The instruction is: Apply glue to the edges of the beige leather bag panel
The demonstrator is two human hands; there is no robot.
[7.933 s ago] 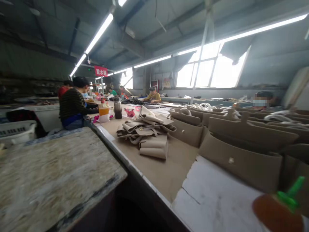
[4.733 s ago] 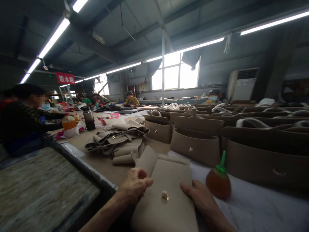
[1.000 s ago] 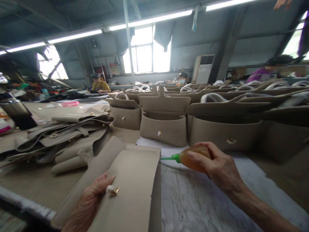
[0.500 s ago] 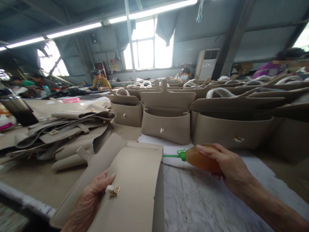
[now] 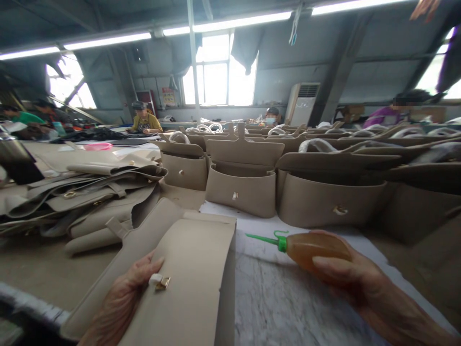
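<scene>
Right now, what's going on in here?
A person is working at a long workbench. Their left hand supports a flat beige leather bag panel with a small gold clasp. Their right hand holds an amber squeeze bottle with a green nozzle, its tip pointing toward the panel but not touching it. Beyond them stands a row of open beige leather bags, and a stack of flat beige leather pieces lies to the left. A co-worker in a yellow top sits farther away.

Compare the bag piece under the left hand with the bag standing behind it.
The beige leather bag piece lies flat on the left hand; the standing bag sits upright, untouched, flap raised. The piece's gold clasp is by the fingers; the bag's clasp is mid-front. Both are beige leather.
</scene>
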